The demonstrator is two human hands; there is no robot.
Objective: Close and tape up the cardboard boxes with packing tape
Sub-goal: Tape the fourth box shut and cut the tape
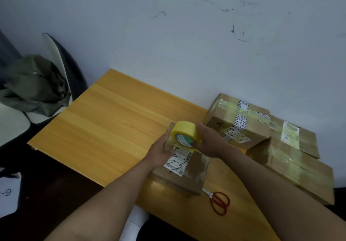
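Observation:
A small cardboard box (189,175) with a white shipping label lies on the wooden table (104,121) in front of me. My right hand (207,139) grips a yellow roll of packing tape (184,133) over the box's far end. A clear strip of tape runs from the roll down onto the box top. My left hand (161,150) rests on the box's far left edge, its fingers laid along the tape end.
Red-handled scissors (219,202) lie just right of the box near the table's front edge. Several taped cardboard boxes (239,121) are stacked at the right against the wall. A white chair (56,57) with a green garment (35,85) stands at the left.

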